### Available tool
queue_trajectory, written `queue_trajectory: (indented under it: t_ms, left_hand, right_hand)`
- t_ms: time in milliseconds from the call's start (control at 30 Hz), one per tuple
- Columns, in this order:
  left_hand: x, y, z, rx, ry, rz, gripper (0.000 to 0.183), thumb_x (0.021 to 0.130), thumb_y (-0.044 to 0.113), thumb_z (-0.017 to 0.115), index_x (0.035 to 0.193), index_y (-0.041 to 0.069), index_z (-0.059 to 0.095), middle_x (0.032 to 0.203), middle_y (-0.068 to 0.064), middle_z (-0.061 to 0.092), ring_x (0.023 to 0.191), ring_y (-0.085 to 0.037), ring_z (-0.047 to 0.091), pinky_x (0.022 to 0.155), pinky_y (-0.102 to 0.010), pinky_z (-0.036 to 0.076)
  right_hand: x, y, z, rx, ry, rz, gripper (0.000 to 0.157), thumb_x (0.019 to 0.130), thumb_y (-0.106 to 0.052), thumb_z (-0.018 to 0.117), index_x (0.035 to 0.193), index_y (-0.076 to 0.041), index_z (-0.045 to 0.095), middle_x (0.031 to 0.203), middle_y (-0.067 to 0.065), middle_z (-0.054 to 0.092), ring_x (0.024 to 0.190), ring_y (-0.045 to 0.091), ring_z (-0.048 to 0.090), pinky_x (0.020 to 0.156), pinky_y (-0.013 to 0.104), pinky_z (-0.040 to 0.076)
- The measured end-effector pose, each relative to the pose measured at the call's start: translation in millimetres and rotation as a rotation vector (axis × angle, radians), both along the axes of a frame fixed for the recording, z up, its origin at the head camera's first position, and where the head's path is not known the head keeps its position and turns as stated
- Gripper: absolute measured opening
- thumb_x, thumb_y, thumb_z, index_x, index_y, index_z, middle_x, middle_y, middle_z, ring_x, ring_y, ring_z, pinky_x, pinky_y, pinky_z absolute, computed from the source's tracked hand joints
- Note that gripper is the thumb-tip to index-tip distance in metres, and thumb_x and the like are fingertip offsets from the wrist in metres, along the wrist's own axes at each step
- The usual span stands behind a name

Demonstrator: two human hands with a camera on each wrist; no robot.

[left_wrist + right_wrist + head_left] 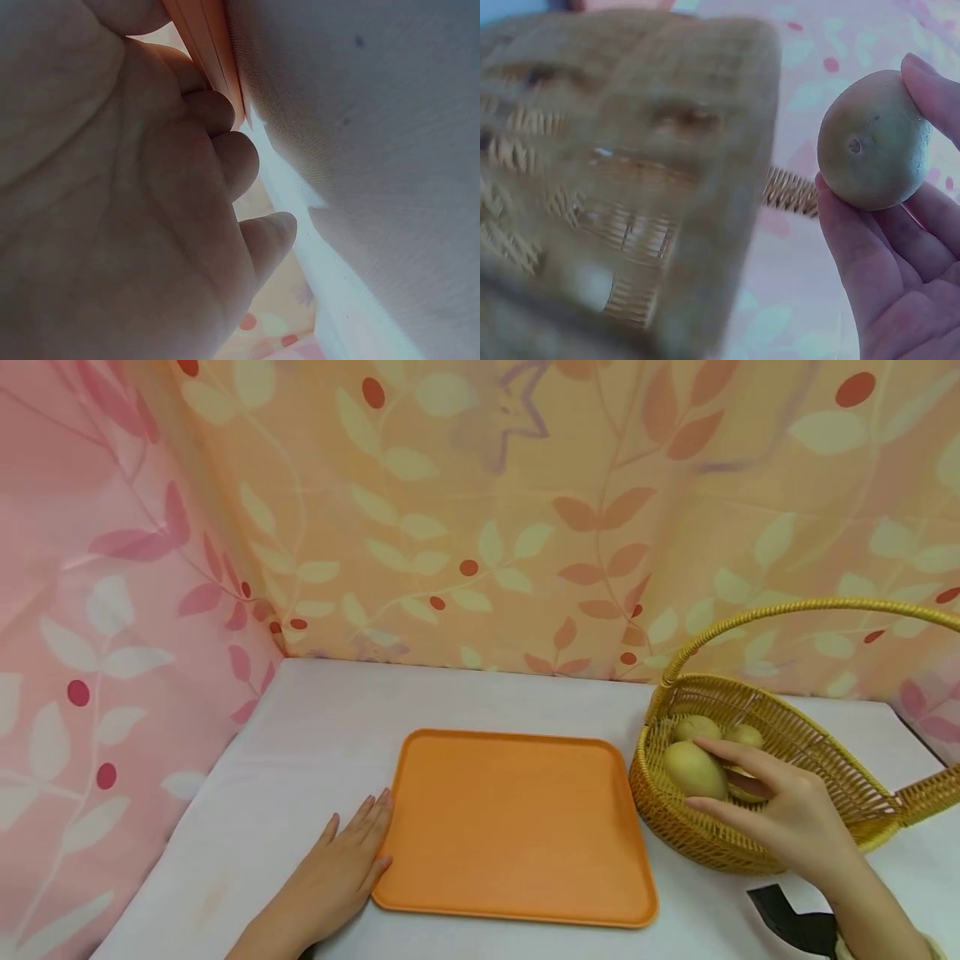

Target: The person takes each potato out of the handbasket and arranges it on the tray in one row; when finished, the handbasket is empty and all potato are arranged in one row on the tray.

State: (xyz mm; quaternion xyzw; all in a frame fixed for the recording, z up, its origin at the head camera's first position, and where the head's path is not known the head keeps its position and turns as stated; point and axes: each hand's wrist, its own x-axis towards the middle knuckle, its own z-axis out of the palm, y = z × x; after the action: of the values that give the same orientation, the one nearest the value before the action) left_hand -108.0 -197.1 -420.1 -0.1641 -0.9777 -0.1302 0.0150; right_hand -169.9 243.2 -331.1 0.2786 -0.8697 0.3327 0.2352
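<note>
My right hand [795, 810] pinches a smooth, oval yellow-green fruit [874, 142] between thumb and fingers. In the head view this fruit [696, 770] appears over the near left part of the wicker basket [705, 852], and the right wrist view shows it above the rim. Several similar fruits [697, 727] lie in the basket, partly hidden by the hand and the held fruit. My left hand [333, 868] rests at the left edge of the orange tray [517, 827], fingers extended along its side and thumb at the rim. In the left wrist view, fingertips [214, 112] meet the tray's side [214, 52].
A tall arched handle [810, 604] rises over the basket, which stands right beside the tray. The white tabletop [300, 743] ends at a flowered cloth backdrop [480, 527]. A black strap [795, 922] shows beneath my right wrist.
</note>
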Motion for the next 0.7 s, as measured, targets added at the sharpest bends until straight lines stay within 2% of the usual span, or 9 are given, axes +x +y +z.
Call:
queue_trajectory:
  t_ms: [233, 467, 700]
  left_hand:
    - [0.1, 0, 0.9, 0.007, -0.051, 0.019, 0.062, 0.097, 0.028, 0.051, 0.147, 0.000, 0.028, 0.153, -0.011, 0.025, 0.140, -0.027, 0.024, 0.106, -0.060, 0.019]
    - [1.3, 0, 2.3, 0.004, -0.050, 0.030, 0.062, 0.097, 0.028, 0.053, 0.147, 0.000, 0.029, 0.152, -0.011, 0.026, 0.140, -0.027, 0.024, 0.107, -0.060, 0.019]
    - [0.0, 0, 3.8, 0.007, -0.066, 0.025, 0.062, 0.097, 0.028, 0.052, 0.147, 0.000, 0.029, 0.153, -0.011, 0.025, 0.140, -0.027, 0.022, 0.108, -0.059, 0.017]
  right_hand:
    - [-6.2, -22, -1.4, -0.012, -0.022, 0.054, 0.069, 0.054, 0.005, 0.087, 0.118, -0.006, 0.066, 0.116, -0.012, 0.062, 0.104, -0.010, 0.054, 0.078, 0.008, 0.045]
    - [-11.2, -47, -4.3, 0.012, -0.055, 0.124, 0.066, 0.058, 0.000, 0.087, 0.120, -0.006, 0.065, 0.112, 0.005, 0.066, 0.105, -0.008, 0.054, 0.079, 0.010, 0.046]
    - [-16.3, -72, -8.6, -0.027, -0.127, 0.232, 0.064, 0.062, 0.000, 0.085, 0.122, -0.004, 0.063, 0.113, 0.008, 0.066, 0.101, 0.001, 0.059, 0.079, 0.016, 0.049]
